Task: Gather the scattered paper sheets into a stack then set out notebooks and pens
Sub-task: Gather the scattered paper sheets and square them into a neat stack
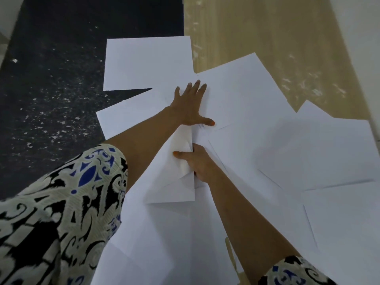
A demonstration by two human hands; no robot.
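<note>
Several white paper sheets [287, 140] lie scattered and overlapping across the surface. My left hand [190, 103] rests flat, fingers spread, on a sheet [236, 89] near the middle, its thumb pointing right. Just below it, my right hand [195, 161] pinches a small bunch of gathered sheets [176, 182], which stands partly lifted and creased between my two forearms. One sheet [148, 62] lies apart at the far side, half on the dark area. No notebooks or pens are in view.
The surface is dark speckled [51, 89] on the left and pale wood [267, 33] on the right. A white wall edge [366, 48] runs along the far right. My patterned sleeves [61, 212] fill the lower left and lower right corners.
</note>
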